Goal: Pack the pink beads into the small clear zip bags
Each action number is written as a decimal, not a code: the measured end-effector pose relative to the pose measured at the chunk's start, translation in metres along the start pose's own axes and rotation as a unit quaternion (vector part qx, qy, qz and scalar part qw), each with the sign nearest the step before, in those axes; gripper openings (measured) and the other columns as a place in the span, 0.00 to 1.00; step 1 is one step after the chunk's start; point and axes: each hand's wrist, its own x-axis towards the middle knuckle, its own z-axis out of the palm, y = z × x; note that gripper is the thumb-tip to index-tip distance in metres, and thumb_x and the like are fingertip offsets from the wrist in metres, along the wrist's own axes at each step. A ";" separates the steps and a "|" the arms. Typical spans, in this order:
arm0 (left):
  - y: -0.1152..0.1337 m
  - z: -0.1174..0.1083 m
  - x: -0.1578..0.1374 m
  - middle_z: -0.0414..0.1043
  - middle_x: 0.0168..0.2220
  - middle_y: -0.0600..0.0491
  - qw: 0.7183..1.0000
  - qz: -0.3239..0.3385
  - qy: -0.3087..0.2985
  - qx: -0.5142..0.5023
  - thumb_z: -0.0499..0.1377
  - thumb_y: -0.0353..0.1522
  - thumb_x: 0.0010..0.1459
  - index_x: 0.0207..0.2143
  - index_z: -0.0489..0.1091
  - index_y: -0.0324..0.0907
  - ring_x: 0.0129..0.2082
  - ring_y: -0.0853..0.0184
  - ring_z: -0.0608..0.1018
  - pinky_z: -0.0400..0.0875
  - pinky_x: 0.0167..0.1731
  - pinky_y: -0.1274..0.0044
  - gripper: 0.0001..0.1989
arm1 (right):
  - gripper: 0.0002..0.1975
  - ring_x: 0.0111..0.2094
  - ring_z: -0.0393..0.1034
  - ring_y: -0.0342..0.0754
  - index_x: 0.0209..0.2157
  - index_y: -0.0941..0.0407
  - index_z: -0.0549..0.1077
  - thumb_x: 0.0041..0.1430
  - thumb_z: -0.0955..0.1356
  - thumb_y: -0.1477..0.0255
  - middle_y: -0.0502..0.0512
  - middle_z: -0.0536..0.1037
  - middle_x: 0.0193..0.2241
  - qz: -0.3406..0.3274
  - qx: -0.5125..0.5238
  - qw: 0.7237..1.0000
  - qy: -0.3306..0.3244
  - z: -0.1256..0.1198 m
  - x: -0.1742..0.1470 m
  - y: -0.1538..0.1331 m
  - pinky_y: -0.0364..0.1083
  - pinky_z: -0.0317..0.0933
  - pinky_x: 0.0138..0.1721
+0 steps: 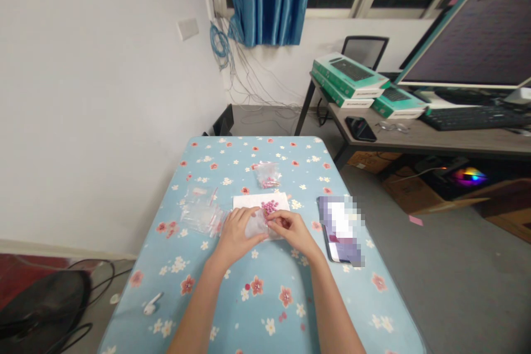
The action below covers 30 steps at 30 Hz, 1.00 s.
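My left hand (240, 232) is closed around a small clear plastic bag (256, 224), lying over a white sheet (244, 200). The fingers of my right hand (292, 229) are pinched together at the bag's right edge; whatever they hold is too small to make out. Just beyond my fingertips, a cluster of small pink pieces (270, 206) rests on the sheet. Farther off lies a clear zip bag (267, 175) with pink pieces inside. Several flat clear bags (201, 214) are piled left of my left hand.
A phone (338, 229) lies on the right of the flower-patterned table (249, 321), a white earbud (152, 304) at the near left. The desk (365, 142) on the right carries green keyboard boxes (350, 77), a dark phone (360, 128), glasses (392, 127) and a monitor (473, 33).
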 end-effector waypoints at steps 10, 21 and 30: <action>-0.001 0.000 0.000 0.69 0.41 0.53 1.000 0.000 0.002 0.014 0.66 0.36 0.48 0.51 0.61 0.47 0.43 0.60 0.69 0.63 0.44 0.68 0.28 | 0.11 0.22 0.62 0.43 0.36 0.55 0.77 0.55 0.66 0.66 0.48 0.69 0.20 0.006 -0.267 0.960 0.084 -0.014 0.000 0.006 0.42 0.50 0.26; -0.003 0.002 0.000 0.69 0.41 0.53 1.000 -0.001 0.000 0.013 0.66 0.36 0.49 0.51 0.62 0.47 0.43 0.60 0.69 0.63 0.44 0.68 0.27 | 0.09 0.24 0.64 0.44 0.34 0.55 0.76 0.55 0.65 0.68 0.48 0.69 0.20 0.006 -0.315 0.946 0.074 -0.011 0.001 0.005 0.42 0.49 0.27; -0.002 0.002 0.000 0.69 0.42 0.53 1.000 -0.001 0.004 0.010 0.66 0.36 0.48 0.51 0.62 0.47 0.43 0.60 0.69 0.63 0.44 0.68 0.28 | 0.13 0.19 0.48 0.39 0.31 0.58 0.76 0.52 0.69 0.62 0.43 0.57 0.16 0.004 0.007 1.000 0.026 -0.006 0.006 0.006 0.41 0.45 0.22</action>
